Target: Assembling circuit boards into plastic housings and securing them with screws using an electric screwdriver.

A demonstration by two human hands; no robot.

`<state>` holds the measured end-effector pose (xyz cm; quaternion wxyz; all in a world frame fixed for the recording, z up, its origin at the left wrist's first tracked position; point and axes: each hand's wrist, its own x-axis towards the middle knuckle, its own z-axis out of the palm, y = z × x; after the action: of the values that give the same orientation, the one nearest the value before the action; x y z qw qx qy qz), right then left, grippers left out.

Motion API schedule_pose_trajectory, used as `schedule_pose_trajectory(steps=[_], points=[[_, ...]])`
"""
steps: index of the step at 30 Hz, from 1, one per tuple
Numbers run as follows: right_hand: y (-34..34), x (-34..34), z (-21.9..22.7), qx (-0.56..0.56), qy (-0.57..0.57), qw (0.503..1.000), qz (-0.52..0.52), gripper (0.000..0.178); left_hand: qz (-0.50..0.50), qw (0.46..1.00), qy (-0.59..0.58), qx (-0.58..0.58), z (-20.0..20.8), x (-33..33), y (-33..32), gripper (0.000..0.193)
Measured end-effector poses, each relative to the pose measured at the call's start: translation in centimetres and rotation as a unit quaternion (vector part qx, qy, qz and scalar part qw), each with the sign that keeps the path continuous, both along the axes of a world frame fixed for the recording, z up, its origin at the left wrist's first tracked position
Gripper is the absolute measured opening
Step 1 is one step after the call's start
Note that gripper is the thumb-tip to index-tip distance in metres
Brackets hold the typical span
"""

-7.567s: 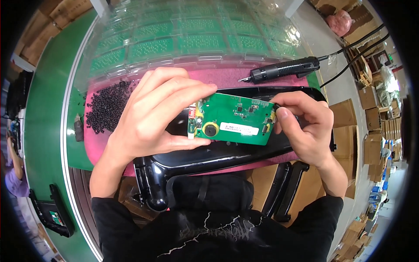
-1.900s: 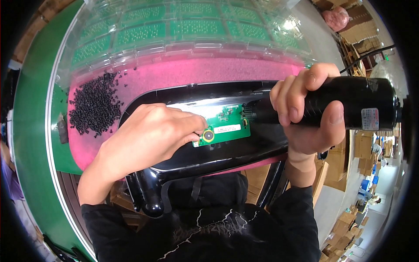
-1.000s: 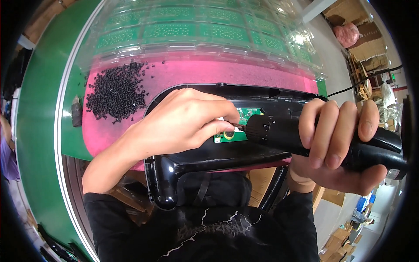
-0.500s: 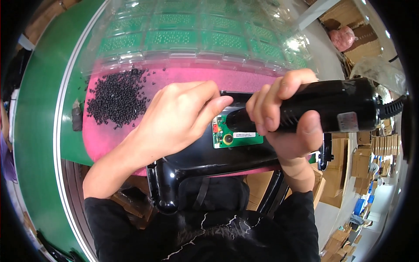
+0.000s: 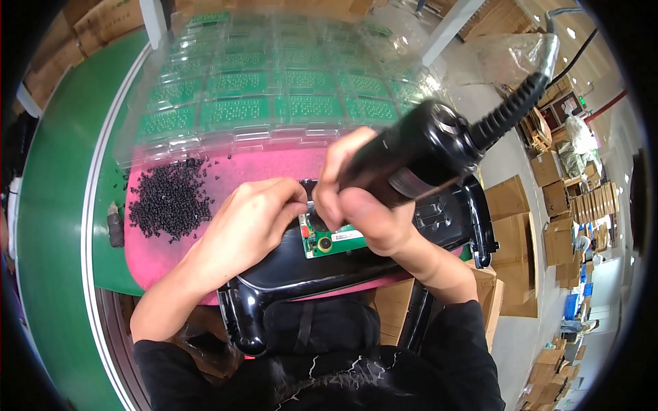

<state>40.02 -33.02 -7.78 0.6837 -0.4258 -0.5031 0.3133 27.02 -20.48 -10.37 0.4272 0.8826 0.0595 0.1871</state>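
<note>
A corded black electric screwdriver (image 5: 411, 154) is in my right hand (image 5: 367, 216), its fingers wrapped round the body. The tool tilts, cord end up toward the far right; its tip is hidden behind my hand. Beneath it a green circuit board (image 5: 336, 248) with a white label lies in a glossy black plastic housing (image 5: 281, 277). My left hand (image 5: 247, 219) is closed in a pinch at the board's far left corner; what its fingertips hold, if anything, does not show. Left of that hand, small black screws (image 5: 168, 200) lie heaped on a pink mat (image 5: 257, 164).
Clear plastic trays (image 5: 226, 133) with green circuit boards stand beyond the mat. A dark wrapped stub (image 5: 115, 225) lies on the green tabletop (image 5: 58, 226) at left. Cardboard boxes (image 5: 517, 264) stand on the floor to the right. The screwdriver's cord (image 5: 510, 113) runs up at far right.
The screwdriver has swung from nearly level to tilted, its cord end rising away from me. My right hand has turned with it. The whole view has shifted, with more showing at the far side.
</note>
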Motion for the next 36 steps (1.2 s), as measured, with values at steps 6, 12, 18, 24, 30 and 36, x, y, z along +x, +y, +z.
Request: schedule_pose_trajectory(steps=[6,12,18,24,30,36], points=[[-2.9,-0.5,2.7,0.054,0.023,0.997,-0.052,0.049,-0.088,0.988,0.051,0.112,-0.6,-0.1,0.2,0.015],[-3.8,-0.5,3.8,0.123,0.037,0.990,-0.051,0.051,-0.122,0.992,-0.035,0.002,-0.1,0.1,0.0,0.013],[-4.1,-0.3,3.6,0.159,0.055,0.985,-0.031,0.049,-0.177,0.980,-0.010,-0.089,-0.1,0.1,0.1,0.016],[-4.1,-0.3,3.5,0.178,0.063,0.982,0.018,0.045,-0.220,0.963,-0.050,-0.148,-0.5,0.0,0.5,0.026],[-4.1,-0.2,3.6,0.184,0.050,0.981,0.027,0.041,-0.205,0.949,-0.049,-0.233,0.1,0.2,0.6,0.024],[-3.8,-1.2,3.9,0.195,0.112,0.974,0.010,0.041,-0.217,0.913,0.042,-0.343,-0.1,-0.3,1.1,0.024]])
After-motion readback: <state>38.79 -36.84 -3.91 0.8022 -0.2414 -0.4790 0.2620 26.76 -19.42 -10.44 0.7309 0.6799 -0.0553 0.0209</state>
